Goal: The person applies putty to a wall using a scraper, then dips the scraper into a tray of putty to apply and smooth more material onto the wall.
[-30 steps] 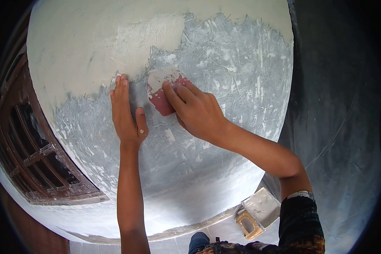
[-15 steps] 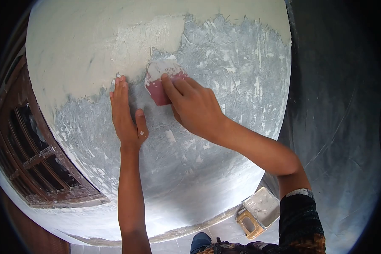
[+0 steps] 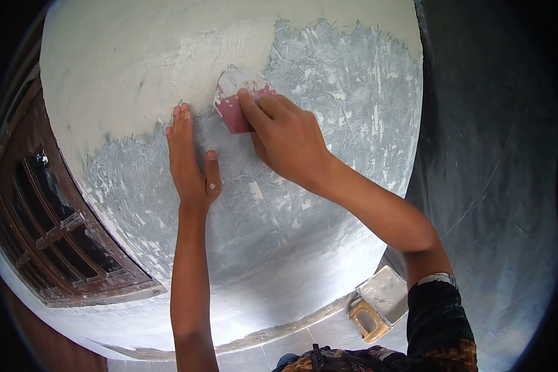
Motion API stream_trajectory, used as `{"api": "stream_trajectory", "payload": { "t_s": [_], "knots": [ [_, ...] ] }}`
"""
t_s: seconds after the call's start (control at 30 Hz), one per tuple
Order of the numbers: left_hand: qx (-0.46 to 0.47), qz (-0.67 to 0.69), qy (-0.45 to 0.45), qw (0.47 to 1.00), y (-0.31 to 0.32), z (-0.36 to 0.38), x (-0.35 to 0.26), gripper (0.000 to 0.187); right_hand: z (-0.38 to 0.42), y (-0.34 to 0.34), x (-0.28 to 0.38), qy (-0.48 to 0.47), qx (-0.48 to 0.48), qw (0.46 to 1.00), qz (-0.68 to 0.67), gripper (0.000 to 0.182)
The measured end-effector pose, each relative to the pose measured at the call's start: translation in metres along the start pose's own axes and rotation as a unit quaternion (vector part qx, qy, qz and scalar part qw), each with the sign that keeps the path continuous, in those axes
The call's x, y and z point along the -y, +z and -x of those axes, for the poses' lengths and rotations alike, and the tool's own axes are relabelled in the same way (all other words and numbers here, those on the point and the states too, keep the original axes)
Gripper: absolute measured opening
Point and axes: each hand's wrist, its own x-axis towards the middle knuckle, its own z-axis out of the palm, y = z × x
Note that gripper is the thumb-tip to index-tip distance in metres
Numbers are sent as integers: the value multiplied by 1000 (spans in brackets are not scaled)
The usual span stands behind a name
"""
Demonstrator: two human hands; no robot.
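Note:
My right hand (image 3: 289, 139) grips a dark red putty spreader (image 3: 232, 115) whose upper part is smeared with pale putty. The spreader's far edge lies against the wall (image 3: 347, 105), where a smooth cream coat (image 3: 118, 68) meets rough grey plaster. To the left of it, my left hand (image 3: 191, 158) rests flat on the wall with its fingers stretched upward and the thumb apart. Its fingertips reach the ragged lower edge of the cream coat. A white speck of putty sticks to the left thumb.
Low on the right, a tray of pale putty (image 3: 387, 291) stands beside a yellowish frame-like object (image 3: 367, 322) on the tiled floor (image 3: 291, 347). A brown wooden window frame (image 3: 62, 232) borders the wall at left. A dark grey surface (image 3: 490, 186) rises at right.
The spreader and my right hand have moved up slightly along the wall. My left hand stays flat; its place in view has shifted slightly up and right.

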Motion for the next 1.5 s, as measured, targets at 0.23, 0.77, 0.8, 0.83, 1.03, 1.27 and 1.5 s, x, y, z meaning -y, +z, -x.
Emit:
{"api": "stream_trajectory", "payload": {
  "t_s": [0.23, 0.77, 0.8, 0.83, 1.03, 1.27, 1.5],
  "knots": [
    [5, -32, 27, 999, -39, -19, 31, 62, -55, 29, -42, 80, -60, 988, 118, 43],
    [49, 8, 89, 995, -62, -6, 60, 57, -58, 41, 7, 142, -61, 982, 112, 36],
    [44, 20, 86, 995, -63, -6, 60, 58, -44, 49, 22, 121, -52, 985, 111, 38],
    [42, 22, 86, 995, -63, -5, 60, 58, -29, 55, 41, 119, -18, 988, 100, 42],
    [54, 46, 81, 994, -65, -7, 58, 59, -35, 32, 62, 128, -89, 987, 37, 44],
    [42, 35, 94, 994, -63, -5, 63, 61, -46, 46, -10, 199, -59, 966, 151, 34],
    [50, 27, 101, 993, -62, -6, 61, 65, -17, 29, 58, 177, -59, 982, 8, 46]
  ]
}}
